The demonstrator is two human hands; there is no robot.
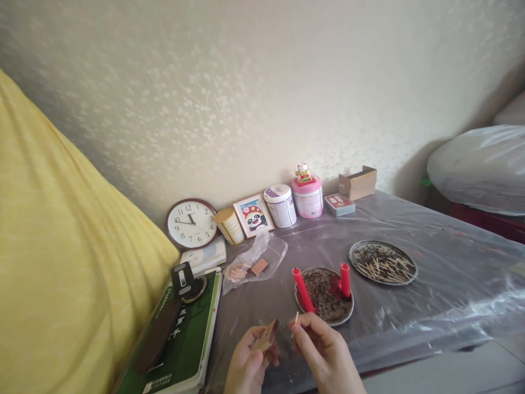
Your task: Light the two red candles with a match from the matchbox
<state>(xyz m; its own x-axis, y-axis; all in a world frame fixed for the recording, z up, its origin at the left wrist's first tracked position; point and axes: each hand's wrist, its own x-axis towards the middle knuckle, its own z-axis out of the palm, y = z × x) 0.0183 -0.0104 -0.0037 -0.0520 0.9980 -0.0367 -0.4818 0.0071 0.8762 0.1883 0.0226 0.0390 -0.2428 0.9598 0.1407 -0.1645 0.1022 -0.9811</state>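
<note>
Left hand (pixel 249 358) closed around a matchbox (pixel 267 335), right hand (pixel 318 342) pinching what looks like a match (pixel 296 317), beside two red candles (pixel 302 290).

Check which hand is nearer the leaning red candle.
Right. The right hand, pinching a match, sits just below the leaning red candle; the left hand, holding a matchbox, is farther down-left.

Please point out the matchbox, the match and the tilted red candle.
matchbox (pixel 267 335), head view, on its broad tan face
match (pixel 296 318), head view, on the middle of its stick
tilted red candle (pixel 302 290), head view, on the middle of its shaft
</note>
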